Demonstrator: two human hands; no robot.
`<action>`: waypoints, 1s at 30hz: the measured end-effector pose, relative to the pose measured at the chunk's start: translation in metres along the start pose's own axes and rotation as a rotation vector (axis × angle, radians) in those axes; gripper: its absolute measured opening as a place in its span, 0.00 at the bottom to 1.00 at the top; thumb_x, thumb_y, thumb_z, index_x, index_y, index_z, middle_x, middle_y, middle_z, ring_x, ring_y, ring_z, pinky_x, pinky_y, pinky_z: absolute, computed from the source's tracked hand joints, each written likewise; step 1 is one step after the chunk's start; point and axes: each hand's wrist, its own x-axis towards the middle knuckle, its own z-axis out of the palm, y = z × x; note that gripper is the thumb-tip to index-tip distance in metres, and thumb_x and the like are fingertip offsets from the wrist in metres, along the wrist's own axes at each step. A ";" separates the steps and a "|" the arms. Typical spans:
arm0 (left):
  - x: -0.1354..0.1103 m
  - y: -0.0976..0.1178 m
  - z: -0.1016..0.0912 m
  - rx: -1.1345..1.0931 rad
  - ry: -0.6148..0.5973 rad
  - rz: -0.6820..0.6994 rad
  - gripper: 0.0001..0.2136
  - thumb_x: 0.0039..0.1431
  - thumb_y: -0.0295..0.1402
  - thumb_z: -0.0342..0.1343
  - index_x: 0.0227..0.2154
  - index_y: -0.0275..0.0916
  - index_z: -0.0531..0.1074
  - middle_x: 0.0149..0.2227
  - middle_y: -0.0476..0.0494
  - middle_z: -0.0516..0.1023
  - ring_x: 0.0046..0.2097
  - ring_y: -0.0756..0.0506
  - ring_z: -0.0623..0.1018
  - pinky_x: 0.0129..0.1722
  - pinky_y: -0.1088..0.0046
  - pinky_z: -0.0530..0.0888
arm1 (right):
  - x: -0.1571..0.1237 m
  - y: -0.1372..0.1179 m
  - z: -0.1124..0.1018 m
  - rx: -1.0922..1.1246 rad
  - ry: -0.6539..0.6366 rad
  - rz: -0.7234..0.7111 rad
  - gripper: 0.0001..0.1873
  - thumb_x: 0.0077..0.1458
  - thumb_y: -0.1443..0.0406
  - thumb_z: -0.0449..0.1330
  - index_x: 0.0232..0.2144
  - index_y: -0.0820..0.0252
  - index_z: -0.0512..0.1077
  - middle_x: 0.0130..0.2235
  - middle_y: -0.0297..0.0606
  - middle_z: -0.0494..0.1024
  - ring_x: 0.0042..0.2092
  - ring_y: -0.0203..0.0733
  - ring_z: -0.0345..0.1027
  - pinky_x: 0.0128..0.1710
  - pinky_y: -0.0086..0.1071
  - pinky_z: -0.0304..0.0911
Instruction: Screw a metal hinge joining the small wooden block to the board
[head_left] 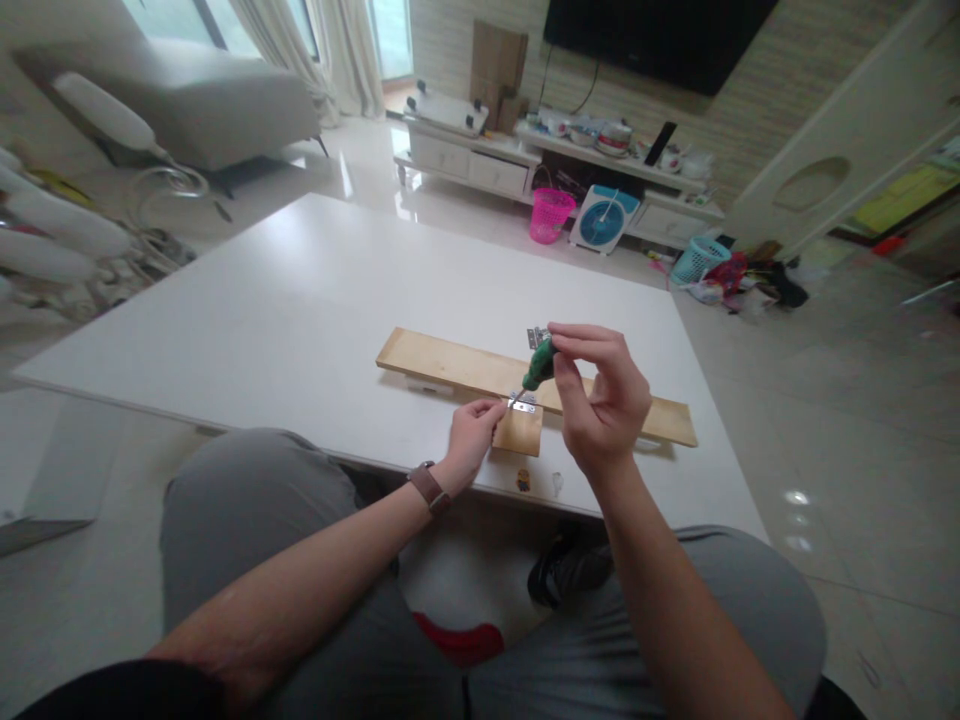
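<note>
A long wooden plank lies across the white table. A small wooden block sits against its near edge, with a metal hinge over the joint. My left hand pinches the hinge and block at their left side. My right hand is closed around a green-handled screwdriver, held upright with its tip down on the hinge. A second metal hinge lies on the plank just behind the screwdriver.
Two small items lie near the table's front edge. My knees are under the table. Beyond it stand a pink basket, a blue fan, a low TV cabinet and a sofa.
</note>
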 end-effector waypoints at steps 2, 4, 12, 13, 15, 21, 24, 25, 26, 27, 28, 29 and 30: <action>0.000 0.000 0.000 -0.007 -0.001 -0.010 0.13 0.48 0.42 0.71 0.30 0.36 0.85 0.28 0.44 0.82 0.30 0.48 0.72 0.33 0.70 0.67 | 0.001 0.000 0.000 -0.059 0.056 -0.016 0.03 0.67 0.66 0.67 0.41 0.51 0.79 0.41 0.37 0.82 0.45 0.45 0.80 0.43 0.45 0.79; 0.000 0.000 0.000 -0.008 0.004 -0.015 0.13 0.47 0.42 0.71 0.30 0.36 0.85 0.29 0.44 0.82 0.31 0.47 0.73 0.34 0.70 0.68 | 0.002 0.001 0.000 -0.098 0.102 -0.011 0.04 0.63 0.64 0.70 0.38 0.51 0.78 0.38 0.35 0.78 0.41 0.43 0.78 0.39 0.42 0.78; 0.001 0.000 0.000 0.000 0.006 -0.004 0.13 0.47 0.43 0.71 0.29 0.37 0.84 0.26 0.46 0.80 0.30 0.47 0.72 0.34 0.69 0.67 | -0.005 0.003 0.000 0.058 -0.022 0.054 0.12 0.71 0.68 0.58 0.50 0.50 0.78 0.53 0.43 0.84 0.57 0.50 0.81 0.53 0.51 0.78; 0.001 0.001 0.000 0.000 0.007 -0.003 0.13 0.47 0.43 0.71 0.29 0.37 0.84 0.26 0.46 0.80 0.30 0.47 0.72 0.34 0.69 0.67 | -0.005 0.003 0.000 0.060 -0.027 0.056 0.12 0.70 0.68 0.58 0.51 0.50 0.78 0.53 0.42 0.84 0.57 0.49 0.81 0.53 0.50 0.78; 0.000 0.001 0.001 -0.009 0.006 -0.001 0.13 0.47 0.42 0.71 0.29 0.37 0.84 0.26 0.46 0.80 0.30 0.48 0.71 0.34 0.69 0.66 | -0.004 0.003 0.000 0.032 -0.018 0.048 0.10 0.69 0.67 0.61 0.49 0.51 0.78 0.50 0.41 0.84 0.53 0.48 0.82 0.50 0.48 0.79; 0.000 0.001 0.001 -0.029 -0.001 0.009 0.13 0.47 0.42 0.71 0.29 0.37 0.83 0.27 0.46 0.80 0.29 0.49 0.70 0.32 0.71 0.65 | -0.001 0.004 0.001 -0.031 0.075 0.008 0.07 0.62 0.65 0.71 0.42 0.52 0.78 0.41 0.35 0.78 0.43 0.43 0.77 0.42 0.43 0.76; 0.000 0.002 0.001 -0.019 -0.003 0.004 0.13 0.47 0.42 0.72 0.29 0.37 0.84 0.27 0.46 0.80 0.29 0.49 0.70 0.32 0.70 0.65 | -0.003 0.004 0.002 0.035 0.047 0.024 0.06 0.67 0.67 0.66 0.45 0.52 0.78 0.47 0.40 0.81 0.50 0.46 0.80 0.47 0.46 0.77; 0.000 0.002 0.001 -0.012 -0.001 0.001 0.13 0.47 0.43 0.72 0.29 0.37 0.84 0.26 0.47 0.80 0.29 0.49 0.70 0.32 0.70 0.65 | -0.003 0.004 0.002 0.061 0.033 0.031 0.07 0.68 0.68 0.63 0.46 0.52 0.78 0.50 0.42 0.83 0.53 0.47 0.80 0.49 0.47 0.77; 0.000 0.002 0.001 -0.006 0.002 0.000 0.13 0.47 0.43 0.71 0.29 0.37 0.84 0.26 0.47 0.79 0.29 0.49 0.70 0.32 0.70 0.65 | -0.004 0.004 0.002 0.081 0.021 0.038 0.08 0.69 0.69 0.62 0.47 0.52 0.78 0.51 0.43 0.83 0.55 0.48 0.81 0.51 0.48 0.77; 0.000 0.002 0.001 -0.003 0.007 0.002 0.13 0.47 0.43 0.71 0.29 0.37 0.84 0.26 0.47 0.79 0.29 0.49 0.70 0.31 0.70 0.65 | -0.004 0.004 0.002 0.091 0.014 0.041 0.09 0.69 0.69 0.61 0.48 0.52 0.77 0.51 0.43 0.84 0.55 0.48 0.81 0.51 0.49 0.77; 0.000 0.002 0.001 -0.004 0.008 0.004 0.13 0.47 0.43 0.71 0.28 0.37 0.84 0.26 0.47 0.79 0.29 0.49 0.70 0.32 0.71 0.65 | -0.004 0.003 0.002 0.088 0.012 0.042 0.09 0.69 0.69 0.62 0.48 0.52 0.77 0.50 0.42 0.84 0.54 0.48 0.81 0.51 0.48 0.77; 0.000 0.002 0.001 -0.008 0.009 0.005 0.13 0.46 0.43 0.71 0.28 0.37 0.84 0.26 0.46 0.80 0.29 0.49 0.70 0.32 0.71 0.65 | -0.003 0.003 0.002 0.074 0.015 0.038 0.09 0.69 0.69 0.63 0.48 0.52 0.77 0.49 0.41 0.84 0.52 0.47 0.82 0.50 0.47 0.78; 0.000 0.002 0.002 -0.014 0.010 0.004 0.13 0.46 0.43 0.72 0.28 0.37 0.84 0.27 0.46 0.80 0.29 0.48 0.71 0.32 0.71 0.65 | -0.003 0.003 0.001 0.051 0.021 0.031 0.08 0.68 0.69 0.65 0.47 0.51 0.77 0.46 0.39 0.84 0.50 0.46 0.81 0.47 0.46 0.78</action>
